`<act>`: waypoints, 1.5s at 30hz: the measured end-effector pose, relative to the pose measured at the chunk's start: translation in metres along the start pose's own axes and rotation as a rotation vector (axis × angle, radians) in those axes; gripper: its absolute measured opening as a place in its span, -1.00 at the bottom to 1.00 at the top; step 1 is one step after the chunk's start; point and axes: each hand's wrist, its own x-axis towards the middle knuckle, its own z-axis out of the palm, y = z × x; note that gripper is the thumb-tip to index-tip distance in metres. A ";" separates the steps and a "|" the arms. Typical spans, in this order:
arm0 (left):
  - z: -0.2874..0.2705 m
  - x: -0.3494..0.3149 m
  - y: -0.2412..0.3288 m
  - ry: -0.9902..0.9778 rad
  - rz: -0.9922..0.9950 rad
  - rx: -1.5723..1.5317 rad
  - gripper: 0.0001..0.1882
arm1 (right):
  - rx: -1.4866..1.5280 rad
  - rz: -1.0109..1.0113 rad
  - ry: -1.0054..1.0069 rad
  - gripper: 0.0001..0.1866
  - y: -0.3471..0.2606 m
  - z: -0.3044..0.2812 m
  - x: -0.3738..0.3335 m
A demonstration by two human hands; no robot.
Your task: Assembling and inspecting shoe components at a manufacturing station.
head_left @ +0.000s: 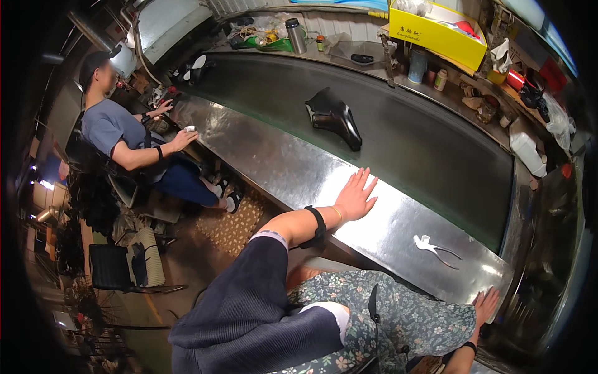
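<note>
My left hand lies flat on the shiny metal ledge with its fingers spread and nothing in it. Toward the ledge's right end, my right hand rests with fingers stretched out, holding nothing. Between the two hands a pair of lasting pliers lies on the metal, its hammer-like head toward my left hand. Just beyond my left hand, a black glossy shoe upper on its last lies on the dark conveyor belt, touched by neither hand.
A co-worker sits along the ledge at left, a small white thing in one hand. Behind the belt, a shelf bears a yellow box, a steel flask and several containers. A white jug stands at right; a chair is at lower left.
</note>
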 end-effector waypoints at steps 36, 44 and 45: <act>0.004 0.001 -0.004 0.049 0.014 -0.017 -0.35 | 0.026 0.046 -0.116 -0.36 -0.004 -0.010 0.004; 0.006 0.001 -0.006 0.029 0.021 -0.038 -0.35 | 0.034 0.086 -0.167 -0.35 -0.010 -0.018 0.004; 0.007 0.001 -0.006 0.059 0.026 -0.036 -0.35 | 0.034 0.086 -0.169 -0.35 -0.010 -0.019 0.004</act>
